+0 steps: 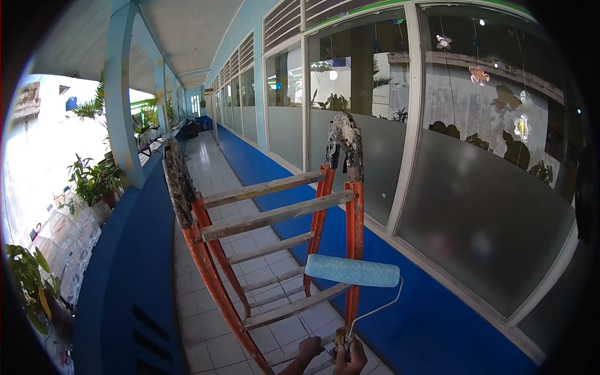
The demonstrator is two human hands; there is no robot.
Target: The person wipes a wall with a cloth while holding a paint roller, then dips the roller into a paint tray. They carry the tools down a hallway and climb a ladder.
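Observation:
A paint roller with a light blue sleeve stands raised on its bent wire frame. My right hand is closed around its handle at the bottom of the view. Just left of it, my left hand is closed, close to the lower ladder rungs; what it grips is hidden. In front of both hands stands an orange folding stepladder with worn rungs and paint-spattered top joints. The roller sleeve shows in front of the ladder's right rail.
A white-tiled walkway runs ahead under the ladder. On the right, large windows with frosted lower panes rise above a blue wall. A low blue wall, pillars and potted plants line the left.

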